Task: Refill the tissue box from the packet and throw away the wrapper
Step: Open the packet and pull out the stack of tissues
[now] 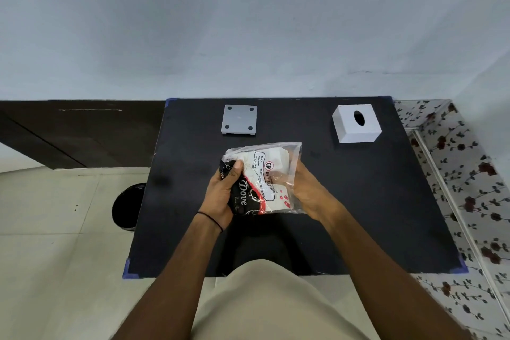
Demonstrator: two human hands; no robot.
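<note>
Beige garment (265, 306) and both forearms fill frame bottom, arms cut off at lower edge. Left hand (223, 193) and right hand (306, 193) clamp tissue packet (265, 176) above centre of black table (372, 201); left thumb curls over dark printed end, right fingers partly veiled by clear plastic. Small print unreadable. White tissue box (356, 124) at table's far right, oval slot up. Grey square plate (239, 119), four dark dots, at table's far edge. Black bin (128, 205) on floor left of table, half hidden by its edge.

Black table (372, 201) against pale wall (248, 22); floral sheet (469, 188) right, tiled floor (55, 257) left
</note>
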